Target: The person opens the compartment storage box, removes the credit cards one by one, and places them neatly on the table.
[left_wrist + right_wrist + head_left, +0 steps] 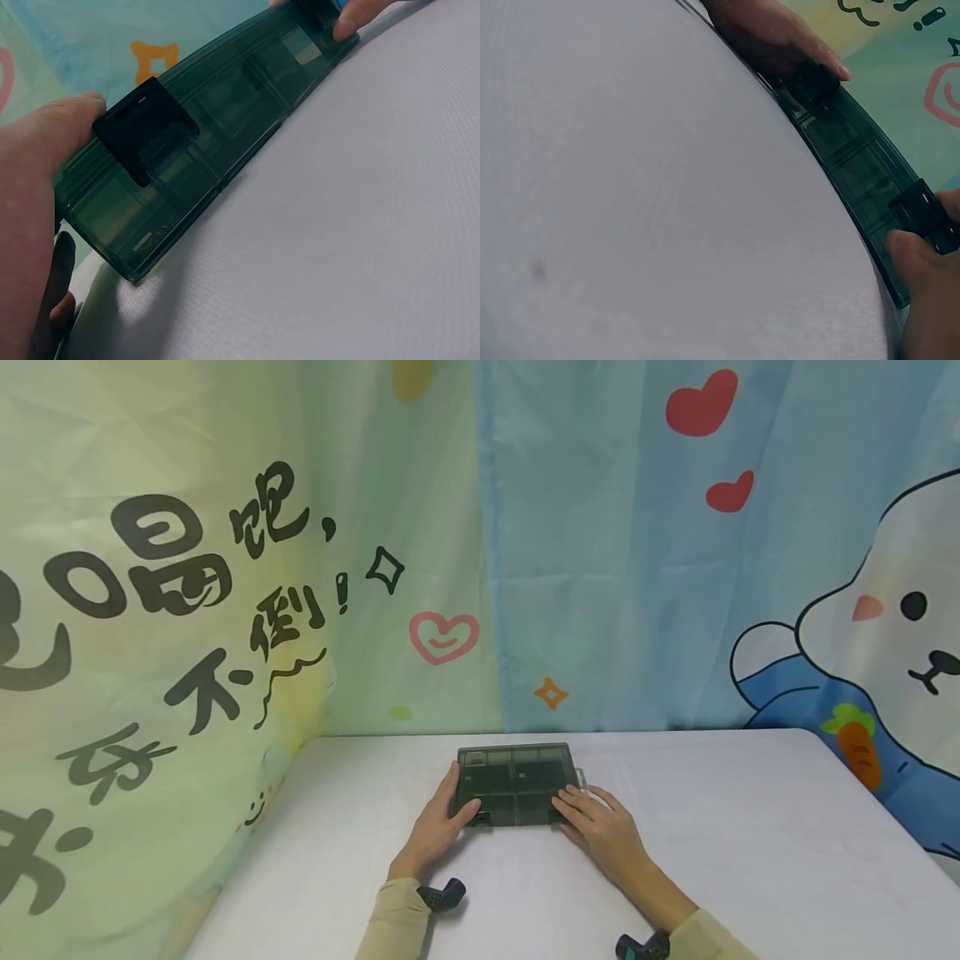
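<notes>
A translucent dark green plastic compartment box (517, 781) lies closed on the white table, dividers showing through its lid. Two black latches sit on its front side; the left latch (148, 129) is plain in the left wrist view. My left hand (435, 822) grips the box's left side, its thumb near that latch and its fingers along the side wall. At the front right corner, my right hand (600, 831) holds the box by the right latch (919, 208). Its fingers lie over the lid's edge, and the thumb presses the front wall below.
The white tabletop (360, 793) spreads around the box. A printed curtain (585, 568) hangs along the table's back edge and left side. A small clear loop (581, 777) sticks out at the box's right side. Each wrist wears a black device (442, 895).
</notes>
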Demonstrator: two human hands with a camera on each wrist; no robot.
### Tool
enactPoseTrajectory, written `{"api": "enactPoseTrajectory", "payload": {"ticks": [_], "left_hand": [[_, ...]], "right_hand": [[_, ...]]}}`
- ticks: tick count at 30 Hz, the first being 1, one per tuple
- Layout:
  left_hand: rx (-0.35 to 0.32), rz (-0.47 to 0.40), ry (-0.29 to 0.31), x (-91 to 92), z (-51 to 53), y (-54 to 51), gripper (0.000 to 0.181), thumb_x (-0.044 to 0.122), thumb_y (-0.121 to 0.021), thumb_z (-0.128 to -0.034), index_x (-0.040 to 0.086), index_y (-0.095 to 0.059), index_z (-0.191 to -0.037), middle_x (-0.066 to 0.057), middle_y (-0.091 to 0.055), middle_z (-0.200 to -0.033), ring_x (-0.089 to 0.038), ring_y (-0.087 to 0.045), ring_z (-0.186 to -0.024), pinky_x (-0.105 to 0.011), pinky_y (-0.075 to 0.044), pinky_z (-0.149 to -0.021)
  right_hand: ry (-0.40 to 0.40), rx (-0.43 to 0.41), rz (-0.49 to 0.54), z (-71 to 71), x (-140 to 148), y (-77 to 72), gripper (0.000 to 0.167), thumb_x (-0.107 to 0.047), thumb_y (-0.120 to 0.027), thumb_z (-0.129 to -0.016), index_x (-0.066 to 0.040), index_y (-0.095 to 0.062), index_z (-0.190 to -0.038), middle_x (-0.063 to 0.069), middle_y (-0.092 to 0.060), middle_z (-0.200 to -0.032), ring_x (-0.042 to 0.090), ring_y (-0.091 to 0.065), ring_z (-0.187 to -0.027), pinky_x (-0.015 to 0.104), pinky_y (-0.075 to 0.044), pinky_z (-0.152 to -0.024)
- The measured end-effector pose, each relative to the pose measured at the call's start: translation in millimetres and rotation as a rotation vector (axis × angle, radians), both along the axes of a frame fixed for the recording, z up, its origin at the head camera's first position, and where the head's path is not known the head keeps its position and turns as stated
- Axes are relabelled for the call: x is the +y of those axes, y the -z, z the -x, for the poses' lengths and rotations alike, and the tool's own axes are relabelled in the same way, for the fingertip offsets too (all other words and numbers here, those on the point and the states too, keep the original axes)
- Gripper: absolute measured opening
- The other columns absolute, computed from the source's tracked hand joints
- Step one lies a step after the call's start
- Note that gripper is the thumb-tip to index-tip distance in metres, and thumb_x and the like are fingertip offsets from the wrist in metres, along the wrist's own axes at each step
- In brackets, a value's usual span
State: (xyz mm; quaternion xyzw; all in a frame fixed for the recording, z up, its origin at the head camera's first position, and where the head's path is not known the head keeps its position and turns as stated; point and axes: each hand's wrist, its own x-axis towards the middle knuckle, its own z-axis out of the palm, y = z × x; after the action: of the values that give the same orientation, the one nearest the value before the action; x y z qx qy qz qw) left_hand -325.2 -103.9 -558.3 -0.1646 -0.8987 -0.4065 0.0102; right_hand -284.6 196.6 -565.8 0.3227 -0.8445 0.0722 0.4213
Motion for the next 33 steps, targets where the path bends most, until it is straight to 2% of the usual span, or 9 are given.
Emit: {"api": "enactPoseTrajectory", "payload": {"ticks": [4, 7, 13, 17, 21, 25, 29, 33], "left_hand": [[0.01, 0.009, -0.005, 0.1, 1.2, -0.7, 0.083, 0.06, -0.047, -0.0916, 0.02, -0.011, -0.154, 0.002, -0.013, -0.161, -0.023, -0.017, -0.147, -0.044, -0.018, -0.121], [0.034, 0.005, -0.011, -0.4, 1.5, -2.8, 0.082, 0.058, -0.048, -0.0923, 0.017, -0.012, -0.154, -0.002, -0.015, -0.16, -0.027, -0.019, -0.147, -0.046, -0.019, -0.12], [0.041, 0.004, -0.009, 0.5, 1.3, -2.7, 0.082, 0.056, -0.049, -0.0926, 0.015, -0.013, -0.154, -0.004, -0.016, -0.16, -0.027, -0.02, -0.146, -0.046, -0.02, -0.12], [0.043, -0.003, -0.001, 1.8, 0.6, -0.2, 0.082, 0.056, -0.05, -0.0921, 0.015, -0.014, -0.154, -0.005, -0.016, -0.16, -0.028, -0.02, -0.146, -0.048, -0.021, -0.119], [0.057, -0.006, 0.006, 2.2, 0.3, 2.9, 0.083, 0.057, -0.05, -0.0915, 0.015, -0.014, -0.154, -0.005, -0.017, -0.16, -0.029, -0.021, -0.146, -0.048, -0.023, -0.118], [0.09, 0.009, 0.001, 3.0, 1.0, 3.7, 0.082, 0.056, -0.049, -0.0925, 0.011, -0.015, -0.153, -0.009, -0.02, -0.159, -0.033, -0.025, -0.144, -0.05, -0.026, -0.116], [0.082, 0.01, -0.003, 2.1, 0.3, 3.1, 0.083, 0.058, -0.048, -0.0922, 0.012, -0.015, -0.153, -0.008, -0.019, -0.159, -0.032, -0.024, -0.144, -0.05, -0.025, -0.117], [0.045, 0.007, -0.001, 0.8, -0.6, 2.6, 0.085, 0.061, -0.047, -0.0908, 0.017, -0.012, -0.154, -0.002, -0.015, -0.16, -0.026, -0.02, -0.147, -0.046, -0.02, -0.12]], "right_hand": [[-0.014, 0.05, -0.025, 1.1, -0.9, -1.8, 0.031, -0.027, -0.057, -0.093, -0.007, -0.069, -0.113, 0.008, -0.071, -0.112, 0.023, -0.067, -0.104, 0.045, -0.051, -0.093], [-0.035, 0.116, -0.063, 4.6, -1.8, -3.9, 0.039, -0.028, -0.04, -0.103, -0.005, -0.07, -0.111, 0.01, -0.071, -0.109, 0.024, -0.069, -0.1, 0.043, -0.055, -0.088], [-0.083, 0.24, -0.161, 13.0, 1.1, -7.7, 0.041, -0.023, -0.036, -0.104, -0.002, -0.071, -0.105, 0.012, -0.073, -0.102, 0.024, -0.071, -0.092, 0.039, -0.059, -0.078], [-0.063, 0.287, -0.184, 12.8, 0.8, -10.1, 0.042, -0.03, -0.041, -0.102, -0.003, -0.073, -0.099, 0.01, -0.074, -0.096, 0.022, -0.072, -0.086, 0.038, -0.06, -0.073], [-0.018, 0.322, -0.196, 12.2, -2.5, -9.1, 0.042, -0.036, -0.045, -0.099, -0.005, -0.073, -0.094, 0.008, -0.074, -0.091, 0.021, -0.072, -0.082, 0.037, -0.061, -0.07], [0.001, 0.34, -0.217, 12.6, -2.1, -5.6, 0.043, -0.031, -0.039, -0.101, -0.004, -0.072, -0.097, 0.009, -0.074, -0.094, 0.022, -0.072, -0.084, 0.036, -0.06, -0.071], [-0.019, 0.343, -0.218, 13.8, -0.9, -2.3, 0.041, -0.029, -0.039, -0.102, -0.003, -0.071, -0.101, 0.01, -0.074, -0.097, 0.022, -0.072, -0.087, 0.037, -0.06, -0.072], [-0.059, 0.356, -0.222, 16.4, 1.6, -1.6, 0.038, -0.029, -0.043, -0.101, -0.002, -0.072, -0.102, 0.011, -0.074, -0.097, 0.023, -0.072, -0.086, 0.036, -0.061, -0.071]]}}
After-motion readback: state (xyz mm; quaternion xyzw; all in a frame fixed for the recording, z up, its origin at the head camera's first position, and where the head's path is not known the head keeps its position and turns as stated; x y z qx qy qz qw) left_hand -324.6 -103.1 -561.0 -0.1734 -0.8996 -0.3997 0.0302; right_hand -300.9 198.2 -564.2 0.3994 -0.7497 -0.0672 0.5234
